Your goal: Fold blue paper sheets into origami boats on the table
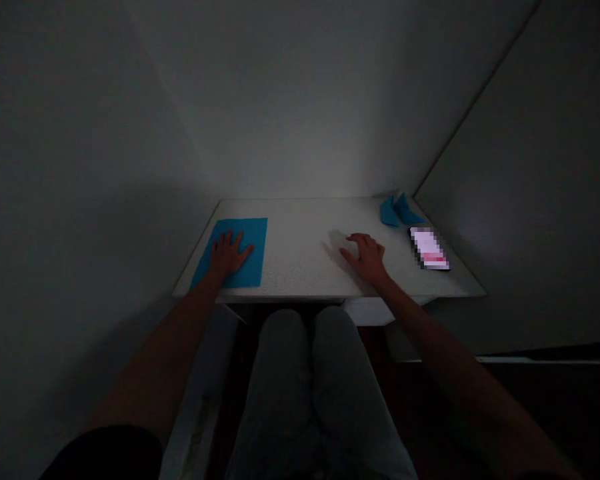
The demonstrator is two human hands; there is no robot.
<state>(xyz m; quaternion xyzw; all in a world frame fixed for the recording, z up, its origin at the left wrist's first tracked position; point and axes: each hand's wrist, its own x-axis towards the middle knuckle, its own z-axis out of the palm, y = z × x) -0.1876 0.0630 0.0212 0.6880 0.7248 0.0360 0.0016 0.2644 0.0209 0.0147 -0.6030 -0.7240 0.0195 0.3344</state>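
Note:
A flat blue sheet of paper [253, 263] lies at the left end of the white table [300, 267]. My left hand [227, 253] rests on it with the fingers spread. Right of the table's middle, my right hand [365, 257] is over the surface, its fingers apart and slightly bent, holding nothing. It casts a shadow to its left. Folded blue paper [390, 212] stands at the back right of the table, with another folded part [407, 210] beside it; whether they are joined I cannot tell.
A phone [430, 249] with a lit screen lies near the right edge, in front of the folded paper. White walls [300, 100] rise behind and on both sides of the table. My legs are below the front edge, near a white drawer or box [367, 312].

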